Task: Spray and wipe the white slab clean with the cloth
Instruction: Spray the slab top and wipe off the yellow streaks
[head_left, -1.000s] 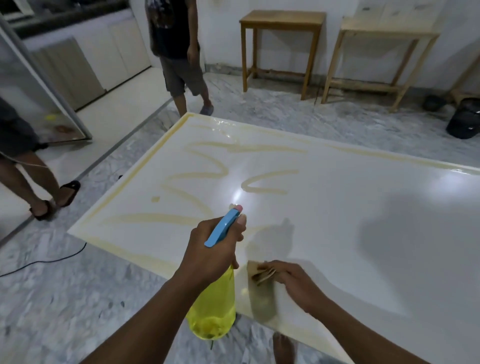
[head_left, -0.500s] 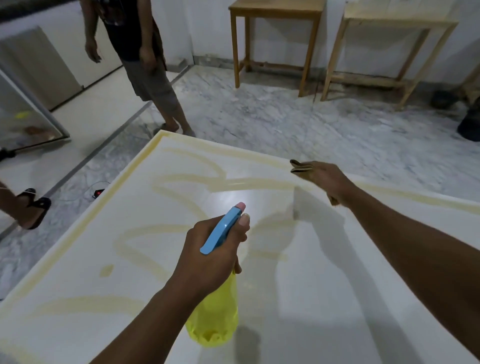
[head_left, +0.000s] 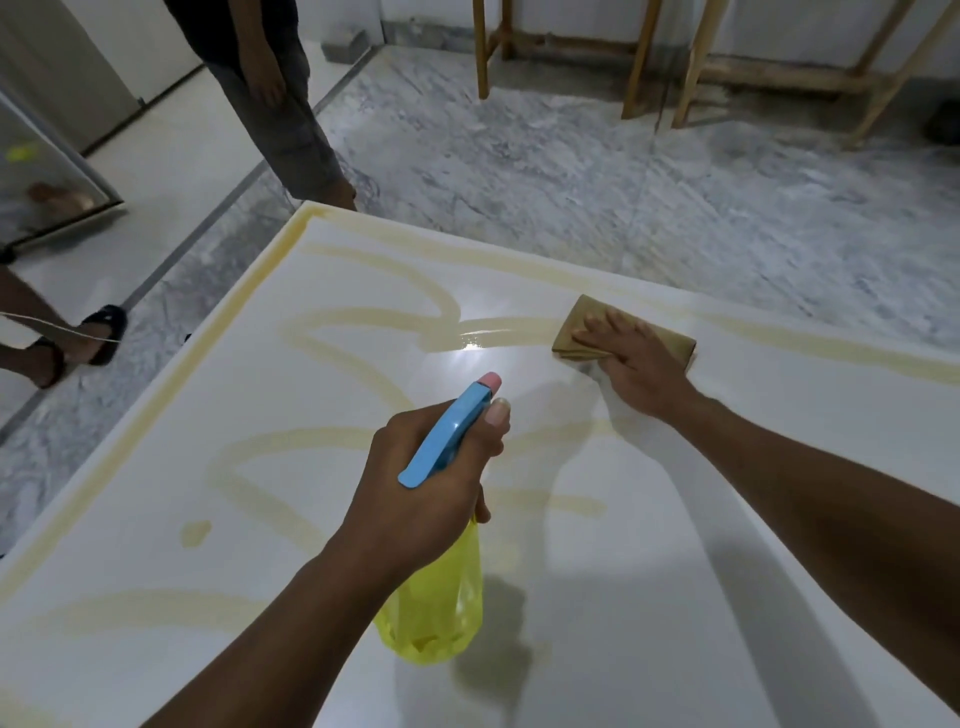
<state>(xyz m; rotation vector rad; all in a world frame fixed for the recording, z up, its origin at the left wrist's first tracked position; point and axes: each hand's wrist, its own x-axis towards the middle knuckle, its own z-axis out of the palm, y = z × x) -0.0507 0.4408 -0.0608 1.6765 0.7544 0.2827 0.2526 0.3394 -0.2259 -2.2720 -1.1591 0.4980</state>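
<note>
The right hand presses the folded cloth flat onto the white slab close to its far edge, fingers straight and slightly spread. A wet yellowish streak starts at the cloth's left side and runs leftward, its long axis roughly parallel to the far edge; a wipe toward the left edge would likely follow it. The left hand, fingers clamped round the neck of the spray bottle, hangs over the slab's middle, farther from that streak.
</note>
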